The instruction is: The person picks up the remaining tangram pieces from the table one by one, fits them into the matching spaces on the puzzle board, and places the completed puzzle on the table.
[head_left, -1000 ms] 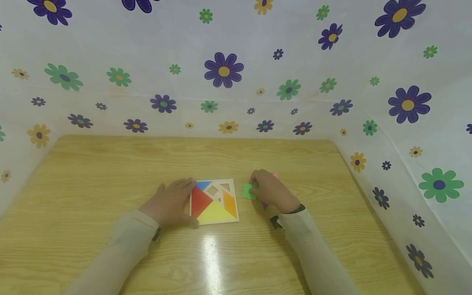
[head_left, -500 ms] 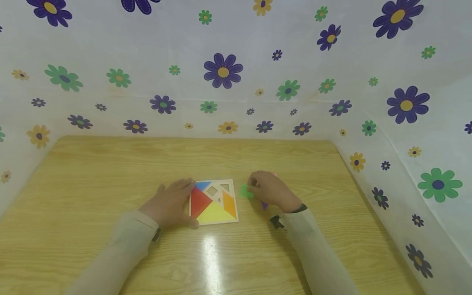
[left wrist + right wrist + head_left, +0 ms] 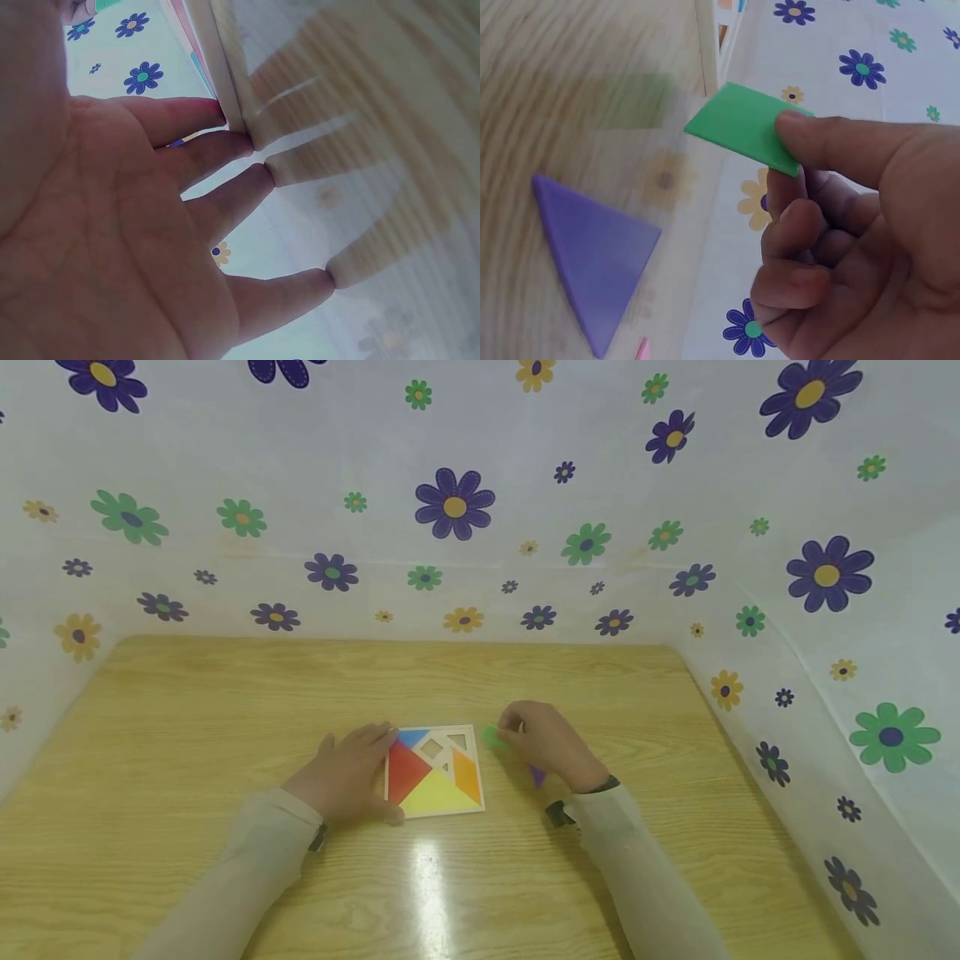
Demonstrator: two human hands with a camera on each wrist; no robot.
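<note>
A square wooden tangram board (image 3: 442,813) lies flat with red, yellow, blue and orange pieces set in it and several bare recesses. My left hand (image 3: 345,774) rests at its left side, fingers extended and spread; in the left wrist view the fingertips (image 3: 330,279) touch the tabletop and the board's edge. My right hand (image 3: 553,745) pinches a green square tangram piece (image 3: 739,124) between thumb and index finger, raised above the table just right of the board. The other right fingers curl toward the palm.
Under the right hand lies a purple triangle piece (image 3: 596,259), with the tip of a pink piece (image 3: 643,351) showing beside it. The glossy wooden table (image 3: 300,893) meets a white flower-printed sheet (image 3: 360,460) behind and at the sides.
My right hand has picked the green piece up off the table and brought it slightly left, toward the board, tilting it. The left hand and the board stay put.
</note>
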